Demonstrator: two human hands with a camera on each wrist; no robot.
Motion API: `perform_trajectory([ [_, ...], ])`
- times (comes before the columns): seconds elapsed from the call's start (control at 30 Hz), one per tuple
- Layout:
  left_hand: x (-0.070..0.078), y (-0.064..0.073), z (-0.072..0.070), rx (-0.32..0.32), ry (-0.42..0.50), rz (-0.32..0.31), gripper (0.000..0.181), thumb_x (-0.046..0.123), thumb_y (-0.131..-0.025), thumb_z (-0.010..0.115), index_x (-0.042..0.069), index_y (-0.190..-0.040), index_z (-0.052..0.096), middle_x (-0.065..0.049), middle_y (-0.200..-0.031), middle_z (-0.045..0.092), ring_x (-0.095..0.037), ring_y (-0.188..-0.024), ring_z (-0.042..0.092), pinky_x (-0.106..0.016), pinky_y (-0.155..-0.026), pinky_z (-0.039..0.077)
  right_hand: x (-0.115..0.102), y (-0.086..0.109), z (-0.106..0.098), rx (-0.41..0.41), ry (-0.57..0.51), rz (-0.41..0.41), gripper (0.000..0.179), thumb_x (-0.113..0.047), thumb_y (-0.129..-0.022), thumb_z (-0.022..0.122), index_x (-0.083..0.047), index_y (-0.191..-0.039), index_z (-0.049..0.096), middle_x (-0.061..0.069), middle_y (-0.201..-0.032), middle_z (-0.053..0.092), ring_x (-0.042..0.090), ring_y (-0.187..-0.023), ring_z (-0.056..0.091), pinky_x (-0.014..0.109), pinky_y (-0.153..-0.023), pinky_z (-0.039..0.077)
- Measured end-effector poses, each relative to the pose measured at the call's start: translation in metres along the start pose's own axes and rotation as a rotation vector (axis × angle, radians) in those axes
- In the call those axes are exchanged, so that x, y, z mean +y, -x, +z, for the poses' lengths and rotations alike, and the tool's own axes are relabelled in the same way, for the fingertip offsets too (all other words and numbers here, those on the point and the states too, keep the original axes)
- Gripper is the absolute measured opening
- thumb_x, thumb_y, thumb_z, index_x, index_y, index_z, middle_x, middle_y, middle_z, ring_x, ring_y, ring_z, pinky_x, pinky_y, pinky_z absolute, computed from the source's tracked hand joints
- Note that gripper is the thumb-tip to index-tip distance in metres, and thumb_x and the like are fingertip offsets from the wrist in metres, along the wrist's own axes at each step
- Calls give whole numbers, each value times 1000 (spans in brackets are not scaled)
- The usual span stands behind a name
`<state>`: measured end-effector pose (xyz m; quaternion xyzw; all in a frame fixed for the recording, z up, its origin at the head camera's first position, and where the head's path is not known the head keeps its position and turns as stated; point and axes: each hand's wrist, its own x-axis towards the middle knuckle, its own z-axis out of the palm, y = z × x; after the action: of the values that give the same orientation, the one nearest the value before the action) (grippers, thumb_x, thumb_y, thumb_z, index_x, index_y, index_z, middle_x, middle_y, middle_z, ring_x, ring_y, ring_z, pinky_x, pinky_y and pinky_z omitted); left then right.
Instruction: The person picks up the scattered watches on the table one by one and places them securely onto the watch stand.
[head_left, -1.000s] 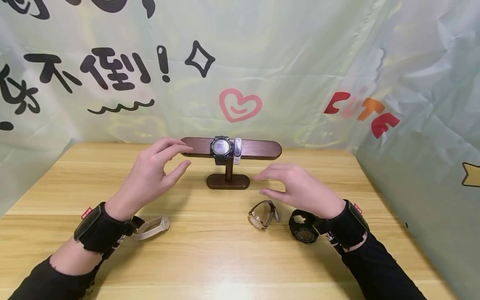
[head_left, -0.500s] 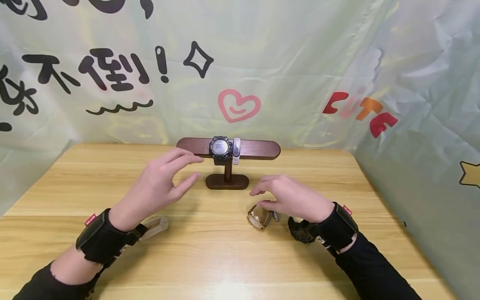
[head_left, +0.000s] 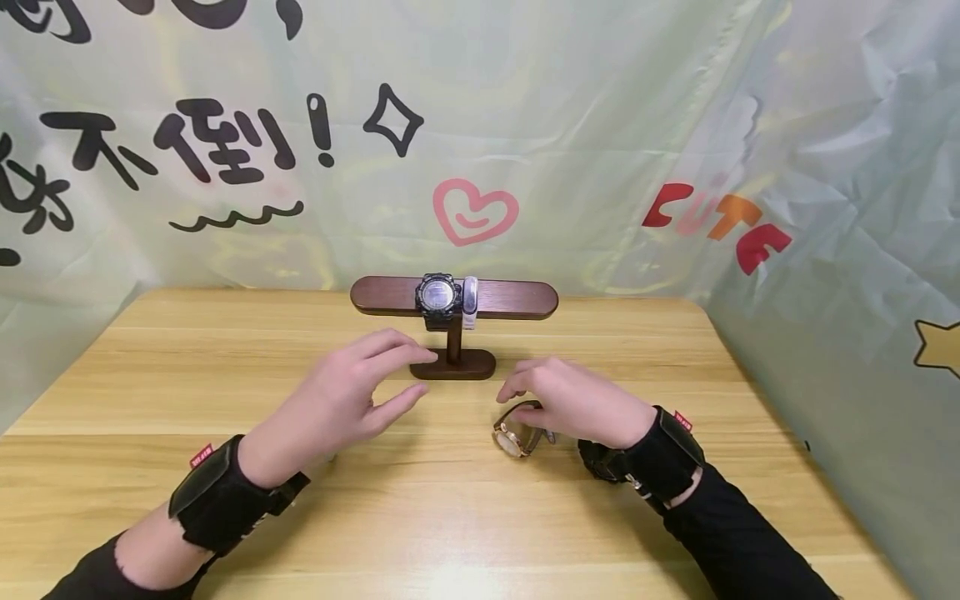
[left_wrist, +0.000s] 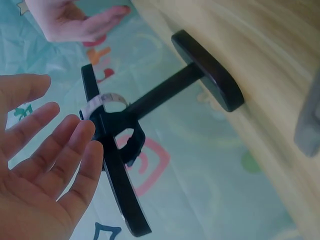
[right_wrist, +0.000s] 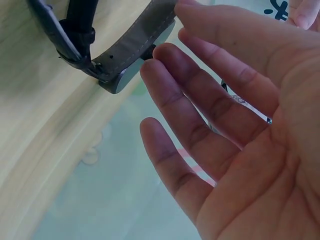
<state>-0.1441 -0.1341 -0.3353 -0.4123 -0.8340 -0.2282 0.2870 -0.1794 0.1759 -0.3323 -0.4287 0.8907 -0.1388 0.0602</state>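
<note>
The right hand point(head_left: 573, 404) is at a brown-strapped watch point(head_left: 508, 442), which stands on the wooden table point(head_left: 435, 517) at about 8 o'clock from that hand. Its fingers bend loosely beside the strap, with a narrow gap to the thumb; whether they touch the strap I cannot tell. The left hand point(head_left: 341, 400) holds nothing, thumb and fingers wide apart, its fingertips overlapping the base of a dark wooden stand point(head_left: 517, 298) at 2 o'clock from it. Around the stand's bar sit a black watch point(head_left: 438, 293) and, just beside it at 3 o'clock, a white band point(head_left: 470, 297). Another watch, also black point(head_left: 595, 458), lies at about 4 o'clock from the brown-strapped one, partly hidden by the right cuff point(head_left: 660, 458). A printed cloth point(head_left: 600, 125) hangs at 12 o'clock, behind the table.
</note>
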Motion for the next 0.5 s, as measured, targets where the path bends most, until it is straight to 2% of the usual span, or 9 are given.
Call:
perform_trajectory([
  [0.3, 9, 1, 1, -49, 3, -24, 33, 19, -92, 86, 12, -123, 76, -3, -117, 74, -15, -100, 73, -34, -82, 65, 1, -2, 4, 4, 9, -22, 18, -4, -93, 83, -9, -110, 81, 1, -106, 77, 13, -99, 74, 25, -84, 64],
  [0.5, 11, 0, 0, -51, 11, -26, 32, 18, -92, 85, 12, -123, 76, -2, -117, 74, -14, -100, 72, -33, -82, 65, 2, -4, 6, 9, 40, -30, 15, -3, -92, 84, -13, -103, 81, -3, -100, 76, 8, -91, 71, 22, -79, 62],
])
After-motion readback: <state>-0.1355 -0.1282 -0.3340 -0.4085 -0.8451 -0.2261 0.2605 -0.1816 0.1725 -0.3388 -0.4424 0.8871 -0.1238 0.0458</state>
